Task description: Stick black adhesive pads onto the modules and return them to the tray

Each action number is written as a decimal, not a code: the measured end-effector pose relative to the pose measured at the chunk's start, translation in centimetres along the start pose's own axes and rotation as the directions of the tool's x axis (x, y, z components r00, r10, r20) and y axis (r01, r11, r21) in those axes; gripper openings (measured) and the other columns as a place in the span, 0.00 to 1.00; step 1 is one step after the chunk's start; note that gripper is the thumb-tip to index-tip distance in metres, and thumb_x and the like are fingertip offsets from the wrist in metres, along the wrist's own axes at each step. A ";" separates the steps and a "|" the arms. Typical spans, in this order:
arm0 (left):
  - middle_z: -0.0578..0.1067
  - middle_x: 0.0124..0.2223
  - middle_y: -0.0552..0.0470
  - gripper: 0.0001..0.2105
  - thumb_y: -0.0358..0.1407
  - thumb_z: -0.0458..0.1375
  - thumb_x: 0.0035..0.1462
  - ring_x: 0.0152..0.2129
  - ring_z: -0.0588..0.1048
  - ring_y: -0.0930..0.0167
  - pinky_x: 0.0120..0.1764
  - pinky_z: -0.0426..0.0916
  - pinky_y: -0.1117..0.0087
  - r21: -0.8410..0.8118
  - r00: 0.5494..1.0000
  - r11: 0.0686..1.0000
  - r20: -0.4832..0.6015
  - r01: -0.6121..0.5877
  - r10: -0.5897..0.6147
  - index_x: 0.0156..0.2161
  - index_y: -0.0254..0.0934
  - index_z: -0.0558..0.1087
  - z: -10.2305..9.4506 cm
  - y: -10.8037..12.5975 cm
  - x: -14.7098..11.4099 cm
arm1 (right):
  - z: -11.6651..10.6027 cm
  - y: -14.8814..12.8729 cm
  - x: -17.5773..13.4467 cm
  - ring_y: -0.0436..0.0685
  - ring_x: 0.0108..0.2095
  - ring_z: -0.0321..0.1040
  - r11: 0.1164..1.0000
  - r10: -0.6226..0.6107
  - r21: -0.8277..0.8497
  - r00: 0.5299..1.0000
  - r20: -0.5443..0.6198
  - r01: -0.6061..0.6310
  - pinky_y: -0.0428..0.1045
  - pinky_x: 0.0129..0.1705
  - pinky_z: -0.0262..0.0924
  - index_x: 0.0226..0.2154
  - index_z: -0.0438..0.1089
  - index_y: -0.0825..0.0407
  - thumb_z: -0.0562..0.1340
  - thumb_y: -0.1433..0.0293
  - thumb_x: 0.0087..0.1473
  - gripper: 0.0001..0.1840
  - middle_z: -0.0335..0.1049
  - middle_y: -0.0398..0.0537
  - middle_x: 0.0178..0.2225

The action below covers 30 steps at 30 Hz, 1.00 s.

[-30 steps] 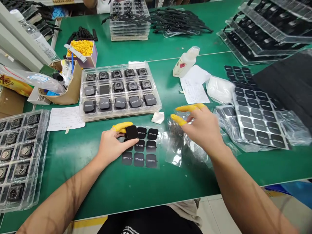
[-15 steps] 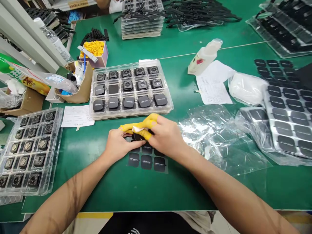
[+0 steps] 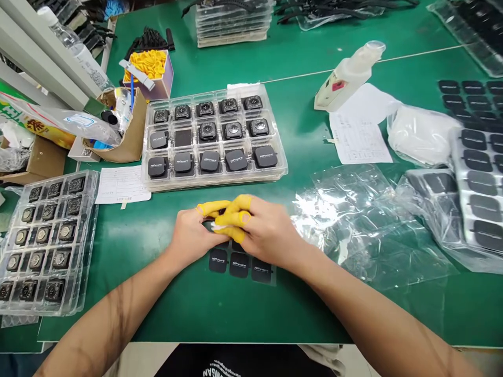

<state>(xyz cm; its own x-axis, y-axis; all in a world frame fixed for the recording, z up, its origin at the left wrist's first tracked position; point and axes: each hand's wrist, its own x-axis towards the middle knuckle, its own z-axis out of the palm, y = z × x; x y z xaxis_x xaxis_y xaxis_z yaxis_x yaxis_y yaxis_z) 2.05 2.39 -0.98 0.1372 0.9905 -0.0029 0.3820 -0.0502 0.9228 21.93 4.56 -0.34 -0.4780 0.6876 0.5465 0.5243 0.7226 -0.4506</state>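
Observation:
My left hand point(image 3: 192, 233) is closed around the edge of a dark watch body point(image 3: 207, 225), most of it hidden by my fingers. Yellow finger cots cover fingertips on both hands. A small white wipe point(image 3: 216, 226) is pinched in my right hand point(image 3: 267, 228), pressed against the watch. Under my hands lies a clear sheet of black square HiFuture stickers point(image 3: 239, 264), its far part covered. Just beyond, a clear plastic tray point(image 3: 216, 180) holds watch bodies, several with black square covers on top.
At left stands another tray of watches point(image 3: 47, 235), with a paper slip point(image 3: 121, 186) beside it. A box of yellow finger cots point(image 3: 163, 86) sits behind. To the right are a white bottle point(image 3: 346, 76), crumpled clear film point(image 3: 365, 225) and more sticker sheets point(image 3: 487, 209).
My right fingers have shifted slightly over the watch and now cover more of it, with the wipe moved down and left. The head view has tilted slightly.

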 end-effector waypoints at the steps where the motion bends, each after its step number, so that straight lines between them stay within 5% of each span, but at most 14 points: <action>1: 0.87 0.40 0.53 0.20 0.32 0.74 0.44 0.37 0.86 0.64 0.47 0.83 0.64 0.000 1.000 1.000 0.001 0.006 -0.006 0.46 0.40 0.84 0.0 0.0 0.0 | 0.1 0.0 0.1 0.56 0.35 0.75 0.999 0.028 -0.037 0.999 -0.032 -0.029 0.49 0.32 0.66 0.37 0.80 0.49 0.63 0.71 0.66 0.09 0.79 0.50 0.35; 4: 0.87 0.42 0.51 0.22 0.37 0.76 0.43 0.38 0.86 0.62 0.48 0.83 0.63 -0.031 0.999 0.998 -0.019 0.047 -0.048 0.47 0.39 0.84 0.0 0.1 0.0 | 0.2 -0.2 0.1 0.56 0.34 0.74 0.988 0.130 -0.058 0.980 -0.151 -0.141 0.51 0.35 0.67 0.36 0.79 0.51 0.65 0.69 0.65 0.07 0.80 0.51 0.33; 8: 0.87 0.42 0.53 0.22 0.32 0.74 0.43 0.38 0.86 0.64 0.47 0.82 0.65 0.007 1.000 1.000 -0.014 0.020 -0.020 0.47 0.41 0.84 0.0 0.1 -0.1 | 0.4 -0.5 0.1 0.55 0.33 0.73 0.999 0.046 0.005 0.993 -0.110 -0.046 0.49 0.32 0.66 0.35 0.79 0.51 0.65 0.68 0.65 0.08 0.79 0.49 0.32; 13: 0.87 0.42 0.51 0.23 0.37 0.77 0.41 0.38 0.86 0.63 0.46 0.82 0.64 0.000 0.997 0.999 -0.059 0.048 -0.048 0.47 0.39 0.84 -0.1 0.2 0.0 | 0.7 -0.5 0.2 0.57 0.34 0.74 0.978 0.153 -0.104 0.964 -0.219 -0.179 0.51 0.34 0.65 0.35 0.79 0.52 0.66 0.68 0.64 0.06 0.80 0.51 0.32; 17: 0.87 0.44 0.50 0.23 0.33 0.75 0.42 0.40 0.85 0.63 0.48 0.81 0.64 -0.027 0.998 0.999 -0.055 0.030 -0.031 0.47 0.39 0.84 -0.1 0.4 0.0 | 0.5 -0.6 0.1 0.55 0.33 0.74 0.987 0.134 -0.070 0.978 -0.157 -0.146 0.50 0.33 0.65 0.36 0.79 0.49 0.65 0.67 0.66 0.07 0.80 0.48 0.33; 21: 0.87 0.42 0.50 0.24 0.38 0.77 0.42 0.39 0.86 0.63 0.49 0.82 0.64 -0.040 0.995 0.997 -0.072 0.060 -0.062 0.48 0.38 0.84 -0.1 0.6 0.0 | -0.3 -0.3 0.1 0.57 0.33 0.73 0.955 0.250 -0.087 0.925 -0.285 -0.285 0.51 0.34 0.65 0.32 0.77 0.49 0.66 0.66 0.65 0.09 0.79 0.48 0.30; 25: 0.87 0.42 0.50 0.24 0.34 0.76 0.41 0.39 0.86 0.63 0.48 0.82 0.65 -0.015 0.996 1.000 -0.087 0.019 -0.021 0.47 0.39 0.84 0.0 0.6 0.0 | -0.8 -0.3 0.1 0.56 0.34 0.75 0.988 0.151 -0.010 0.976 -0.158 -0.154 0.51 0.35 0.66 0.35 0.78 0.49 0.65 0.66 0.66 0.08 0.81 0.47 0.33; 30: 0.87 0.39 0.51 0.22 0.36 0.77 0.43 0.36 0.86 0.64 0.46 0.83 0.65 0.008 0.996 1.000 -0.085 0.001 0.000 0.47 0.39 0.84 0.0 0.7 0.0 | -1.1 -0.7 0.4 0.58 0.34 0.74 0.945 0.305 -0.036 0.917 -0.256 -0.324 0.53 0.37 0.66 0.33 0.77 0.48 0.65 0.66 0.65 0.08 0.80 0.49 0.32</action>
<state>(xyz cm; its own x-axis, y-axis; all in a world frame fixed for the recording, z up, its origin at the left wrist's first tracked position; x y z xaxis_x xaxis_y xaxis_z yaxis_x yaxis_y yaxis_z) 2.31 2.38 -0.29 0.0587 0.9978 0.0296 0.3895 -0.0502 0.9197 22.13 4.28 0.94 -0.0981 0.8329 0.5446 0.6764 0.4572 -0.5775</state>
